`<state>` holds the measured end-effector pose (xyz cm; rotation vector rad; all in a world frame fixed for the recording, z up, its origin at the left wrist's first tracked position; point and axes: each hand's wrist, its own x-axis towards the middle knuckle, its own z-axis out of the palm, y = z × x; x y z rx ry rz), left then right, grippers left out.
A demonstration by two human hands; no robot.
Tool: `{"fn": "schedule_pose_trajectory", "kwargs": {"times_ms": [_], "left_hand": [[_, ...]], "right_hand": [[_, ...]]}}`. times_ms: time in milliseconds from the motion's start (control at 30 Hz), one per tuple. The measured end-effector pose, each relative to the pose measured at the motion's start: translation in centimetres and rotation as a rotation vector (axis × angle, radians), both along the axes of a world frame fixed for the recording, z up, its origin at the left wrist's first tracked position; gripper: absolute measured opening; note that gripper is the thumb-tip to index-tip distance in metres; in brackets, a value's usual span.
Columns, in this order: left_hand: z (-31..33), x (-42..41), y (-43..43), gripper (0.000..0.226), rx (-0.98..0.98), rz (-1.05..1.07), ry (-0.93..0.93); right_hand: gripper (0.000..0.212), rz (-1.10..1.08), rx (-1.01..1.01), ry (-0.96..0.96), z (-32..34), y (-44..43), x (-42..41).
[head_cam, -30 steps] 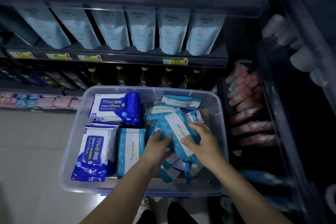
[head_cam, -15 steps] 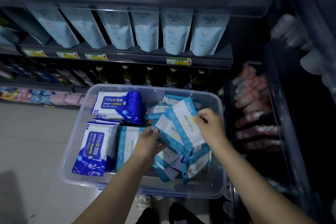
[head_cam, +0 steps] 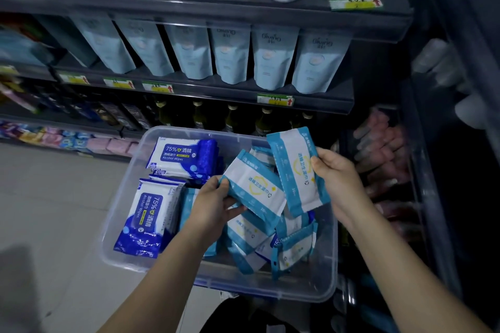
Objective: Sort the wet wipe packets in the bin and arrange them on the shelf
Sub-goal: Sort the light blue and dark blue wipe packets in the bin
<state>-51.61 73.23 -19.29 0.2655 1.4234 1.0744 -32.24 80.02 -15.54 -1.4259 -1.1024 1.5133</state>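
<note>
Left hand (head_cam: 213, 204) pinches light-blue wipe packet (head_cam: 255, 188) by end; right hand (head_cam: 336, 180) grips second packet (head_cam: 295, 170) by side edge. Both raised over clear bin (head_cam: 305, 286). Likely light, soft, slippery film; hold edges firmly.

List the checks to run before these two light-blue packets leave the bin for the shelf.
1. Left hand grips one light-blue packet by its end: ok.
2. Right hand grips the second light-blue packet by its edge: ok.
3. Both held packets are the same kind, with teal bands and a yellow ring: ok.
4. Held packets are lifted free of the pile in the bin: cannot tell for the left one.
5. Dark-blue alcohol wipes lie apart at the bin's left side: ok.
6. Free slot on the shelf: cannot tell.
</note>
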Motion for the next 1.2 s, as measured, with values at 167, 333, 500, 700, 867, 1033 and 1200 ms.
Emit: {"fn": "schedule_pose_trajectory", "kwargs": {"times_ms": [167, 333, 500, 700, 867, 1033, 1200], "left_hand": [[0.7, -0.5, 0.3, 0.02, 0.055, -0.085, 0.008], [1.3, -0.8, 1.0, 0.019, 0.101, -0.095, 0.05], [1.1, -1.4, -0.3, 0.041, 0.071, -0.128, -0.074], [0.1, -1.7, -0.4, 0.039, 0.069, -0.155, -0.135], [0.4, -2.5, 0.8, 0.035, 0.114, -0.123, -0.155], [0.4, -3.8, 1.0, 0.037, 0.119, -0.102, -0.154], [0.1, -4.7, 0.7, 0.036, 0.124, -0.1, -0.027]], "right_hand": [[0.023, 0.094, -0.02, -0.053, 0.6, -0.6, -1.4], [0.015, 0.228, -0.036, -0.411, -1.4, -2.8, -4.6], [0.025, 0.224, -0.033, -0.372, -2.4, -4.9, -7.0], [0.019, 0.078, -0.216, -0.153, -2.0, -4.9, -7.2], [0.01, 0.047, -0.378, -0.026, -1.8, -5.2, -6.5], [0.025, 0.02, -0.211, -0.066, -2.6, -5.6, -7.2], [0.028, 0.087, -0.131, -0.187, -3.8, -6.1, -6.9]]}}
